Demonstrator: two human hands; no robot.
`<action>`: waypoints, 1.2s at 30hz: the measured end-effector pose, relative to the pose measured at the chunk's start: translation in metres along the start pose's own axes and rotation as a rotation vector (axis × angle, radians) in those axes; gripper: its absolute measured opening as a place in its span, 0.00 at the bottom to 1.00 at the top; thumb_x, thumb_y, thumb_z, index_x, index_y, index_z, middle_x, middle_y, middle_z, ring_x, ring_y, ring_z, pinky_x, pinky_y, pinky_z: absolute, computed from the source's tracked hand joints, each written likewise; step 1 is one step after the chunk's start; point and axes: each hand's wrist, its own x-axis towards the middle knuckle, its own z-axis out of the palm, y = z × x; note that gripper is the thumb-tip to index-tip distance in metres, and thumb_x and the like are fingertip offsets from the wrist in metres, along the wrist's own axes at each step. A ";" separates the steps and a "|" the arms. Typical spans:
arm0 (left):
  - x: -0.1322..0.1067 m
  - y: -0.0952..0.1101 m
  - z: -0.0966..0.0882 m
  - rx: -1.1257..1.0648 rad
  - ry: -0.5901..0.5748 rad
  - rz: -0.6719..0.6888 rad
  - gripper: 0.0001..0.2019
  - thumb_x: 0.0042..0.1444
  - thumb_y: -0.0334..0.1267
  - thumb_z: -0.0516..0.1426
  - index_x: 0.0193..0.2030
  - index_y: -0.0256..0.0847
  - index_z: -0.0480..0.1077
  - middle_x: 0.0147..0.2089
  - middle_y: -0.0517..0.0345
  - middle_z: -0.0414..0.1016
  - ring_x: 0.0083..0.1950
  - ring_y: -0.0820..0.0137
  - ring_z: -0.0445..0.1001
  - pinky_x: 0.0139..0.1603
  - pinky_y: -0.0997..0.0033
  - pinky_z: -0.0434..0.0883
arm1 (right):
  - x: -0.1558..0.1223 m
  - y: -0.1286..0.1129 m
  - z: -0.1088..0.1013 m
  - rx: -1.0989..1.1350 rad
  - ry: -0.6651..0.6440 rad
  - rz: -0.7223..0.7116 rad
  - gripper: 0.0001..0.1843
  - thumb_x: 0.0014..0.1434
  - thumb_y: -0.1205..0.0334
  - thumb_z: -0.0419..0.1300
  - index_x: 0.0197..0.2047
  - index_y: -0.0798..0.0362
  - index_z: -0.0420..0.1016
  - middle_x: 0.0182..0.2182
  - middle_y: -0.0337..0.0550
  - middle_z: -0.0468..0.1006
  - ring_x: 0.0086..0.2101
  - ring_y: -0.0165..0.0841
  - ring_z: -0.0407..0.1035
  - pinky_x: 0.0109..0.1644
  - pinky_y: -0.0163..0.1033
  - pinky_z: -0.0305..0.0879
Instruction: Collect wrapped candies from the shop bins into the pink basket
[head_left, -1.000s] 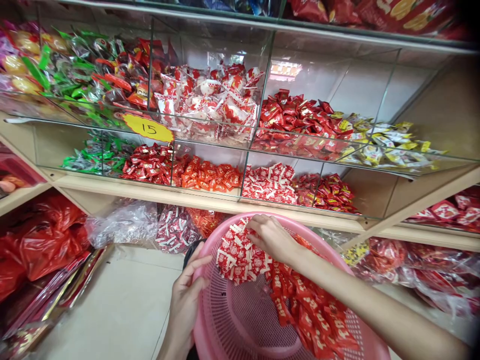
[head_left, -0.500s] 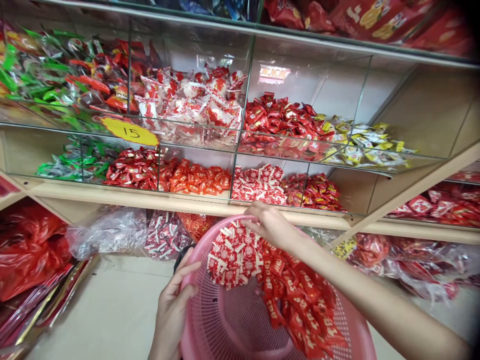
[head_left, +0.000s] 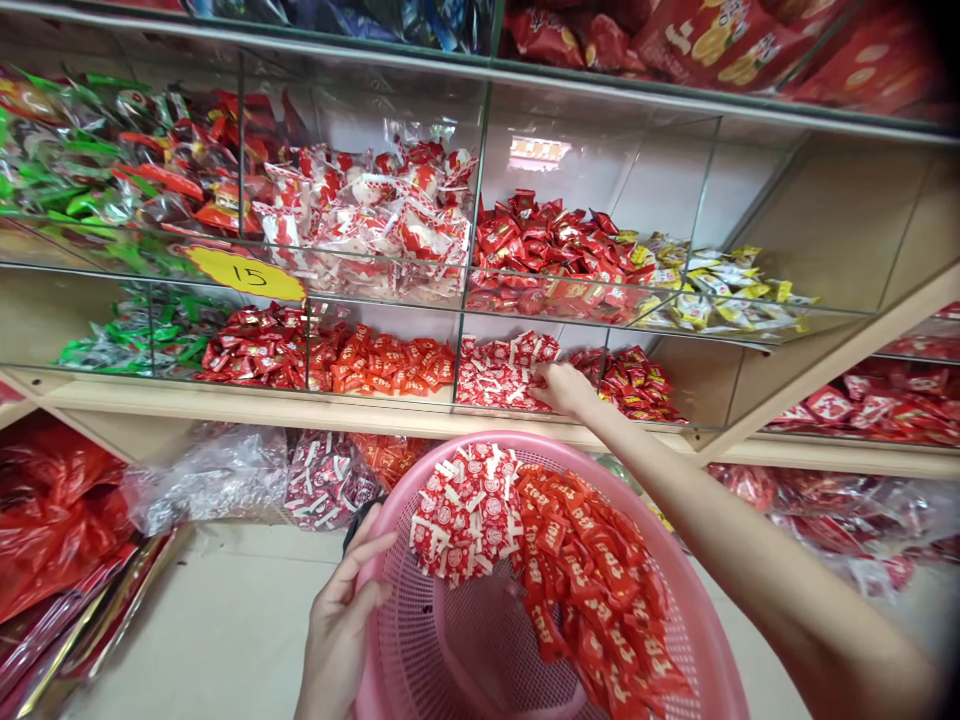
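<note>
My left hand [head_left: 341,625] grips the rim of a pink mesh basket [head_left: 465,660] held low in front of me. Inside it lie a heap of red-and-white wrapped candies [head_left: 466,512] and a heap of red wrapped candies [head_left: 592,590]. My right hand [head_left: 564,387] reaches into a glass shelf compartment, its fingers curled down onto the pile of red-and-white candies [head_left: 501,372] there. Whether it holds any candy is hidden.
Glass-partitioned shelves hold green [head_left: 124,340], red [head_left: 262,345], orange-red [head_left: 397,362] and yellow [head_left: 720,285] wrapped sweets. A yellow price tag reading 15 [head_left: 246,275] sticks to the glass. Plastic bags of sweets [head_left: 330,475] and red bags [head_left: 52,510] lie below on a tiled floor.
My right hand left the candy heap in the basket and rose to the shelf compartment of red-and-white candies. The left hand stayed on the basket rim.
</note>
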 end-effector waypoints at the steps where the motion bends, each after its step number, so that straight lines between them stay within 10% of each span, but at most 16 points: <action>1: 0.000 0.000 0.000 -0.002 -0.005 0.002 0.13 0.43 0.33 0.58 0.37 0.48 0.78 0.64 0.62 0.62 0.68 0.57 0.51 0.64 0.61 0.53 | 0.000 -0.001 0.001 0.007 0.000 -0.001 0.08 0.53 0.62 0.59 0.37 0.56 0.74 0.35 0.53 0.78 0.37 0.39 0.71 0.35 0.36 0.61; 15: -0.001 0.001 0.002 0.030 -0.009 0.041 0.15 0.44 0.30 0.57 0.38 0.48 0.77 0.64 0.61 0.62 0.67 0.62 0.52 0.65 0.64 0.49 | -0.038 0.010 -0.036 0.316 0.104 -0.162 0.10 0.50 0.65 0.60 0.38 0.56 0.76 0.35 0.46 0.77 0.33 0.34 0.69 0.37 0.36 0.62; 25: -0.002 0.001 0.004 0.010 -0.014 0.050 0.15 0.43 0.30 0.56 0.37 0.46 0.77 0.64 0.59 0.63 0.67 0.62 0.54 0.65 0.66 0.49 | -0.147 -0.068 -0.036 0.617 -0.158 -0.595 0.08 0.60 0.66 0.54 0.41 0.52 0.72 0.38 0.42 0.73 0.40 0.32 0.67 0.45 0.40 0.63; 36: -0.003 -0.001 0.003 -0.004 -0.026 0.043 0.15 0.43 0.29 0.55 0.38 0.46 0.77 0.65 0.59 0.62 0.67 0.64 0.53 0.65 0.66 0.49 | -0.100 -0.089 -0.020 0.546 -0.006 -0.645 0.08 0.59 0.68 0.56 0.43 0.54 0.72 0.41 0.47 0.72 0.43 0.36 0.65 0.48 0.43 0.61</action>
